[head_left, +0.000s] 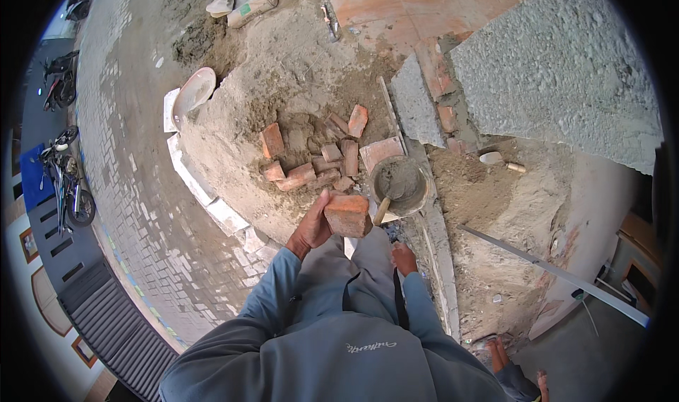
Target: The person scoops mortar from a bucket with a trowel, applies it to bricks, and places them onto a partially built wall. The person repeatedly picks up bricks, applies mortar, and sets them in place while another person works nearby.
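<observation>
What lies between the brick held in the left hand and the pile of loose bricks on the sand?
In the head view, only bare sand lies between the held brick in the left hand and the brick pile.

Left hand grips a red brick, held up in front of the body. Right hand hangs lower, fingers curled, holding nothing visible. Mortar bucket just beyond the brick, trowel handle sticking out of it. Loose brick pile on the sand mound behind. Rough plastered wall upper right, long straightedge leaning at right. Motorbikes parked far left.
</observation>
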`<state>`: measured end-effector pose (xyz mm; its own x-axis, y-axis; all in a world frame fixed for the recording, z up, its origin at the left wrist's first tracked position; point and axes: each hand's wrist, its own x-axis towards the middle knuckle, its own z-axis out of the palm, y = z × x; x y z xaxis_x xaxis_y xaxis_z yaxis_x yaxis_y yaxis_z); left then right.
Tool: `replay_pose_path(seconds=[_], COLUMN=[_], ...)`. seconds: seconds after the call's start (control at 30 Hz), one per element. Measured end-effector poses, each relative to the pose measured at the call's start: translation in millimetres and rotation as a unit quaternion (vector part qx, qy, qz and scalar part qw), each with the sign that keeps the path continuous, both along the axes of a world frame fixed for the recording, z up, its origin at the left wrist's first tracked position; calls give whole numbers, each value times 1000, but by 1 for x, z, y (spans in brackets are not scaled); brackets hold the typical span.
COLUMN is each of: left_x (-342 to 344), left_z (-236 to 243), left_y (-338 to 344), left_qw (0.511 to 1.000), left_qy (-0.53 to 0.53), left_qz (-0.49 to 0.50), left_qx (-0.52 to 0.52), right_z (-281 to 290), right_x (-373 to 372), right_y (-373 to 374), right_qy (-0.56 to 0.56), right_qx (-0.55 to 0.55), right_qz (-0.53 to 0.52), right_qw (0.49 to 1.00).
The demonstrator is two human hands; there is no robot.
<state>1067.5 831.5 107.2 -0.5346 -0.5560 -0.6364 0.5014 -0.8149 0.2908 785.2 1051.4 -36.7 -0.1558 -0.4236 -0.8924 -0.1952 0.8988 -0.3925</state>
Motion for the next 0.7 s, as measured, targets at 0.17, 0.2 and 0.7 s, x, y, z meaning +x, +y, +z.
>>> replay_pose_path(seconds=[0.17,0.2,0.7], left_x=[-31,-33,-81], left_z=[41,40,-90], left_y=[-55,-66,-308], left_qw=[999,999,982], left_qy=[-19,6,157], left_qz=[12,18,-43], left_qx=[-45,-47,91], right_z=[20,19,-136], right_x=[-37,-39,59], right_y=[-69,-87,-334], right_qy=[-56,-71,-32], right_qx=[-5,-21,-120], right_qz=[-62,-63,-82], right_qw=[997,995,989])
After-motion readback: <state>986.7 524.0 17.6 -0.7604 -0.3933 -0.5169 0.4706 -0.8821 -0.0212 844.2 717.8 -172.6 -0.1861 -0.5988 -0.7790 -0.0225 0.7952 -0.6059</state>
